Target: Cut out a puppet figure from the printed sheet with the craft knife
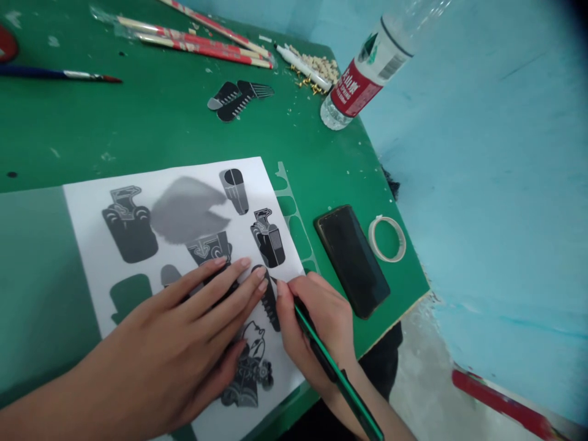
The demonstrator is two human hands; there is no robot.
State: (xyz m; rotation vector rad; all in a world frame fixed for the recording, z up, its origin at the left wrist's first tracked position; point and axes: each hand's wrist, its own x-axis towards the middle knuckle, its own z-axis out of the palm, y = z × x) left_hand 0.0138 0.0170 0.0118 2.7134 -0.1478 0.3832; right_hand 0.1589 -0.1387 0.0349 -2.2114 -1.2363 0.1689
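A sheet printed with black-and-grey puppet parts [174, 171] lies on the green table. My left hand [184, 343] rests flat on it, fingers stretched out over some of the printed shapes. Between the thumb and fingers of my right hand [321, 318] is a slim green-and-black craft knife [328, 355]. Its tip meets the sheet just beside my left fingertips, along the edge of a dark boot-like shape [270, 306]. A printed figure with a head in profile [248, 373] shows below. One shape in the sheet is a cut-out hole [131, 294] with green showing through.
A phone [353, 260] and a tape roll [387, 239] lie at the right. A water bottle [353, 92] stands near the wall. Two cut-out boots [236, 99], wrapped chopsticks [197, 46], a white marker [303, 67] and a paintbrush [59, 74] lie farther back.
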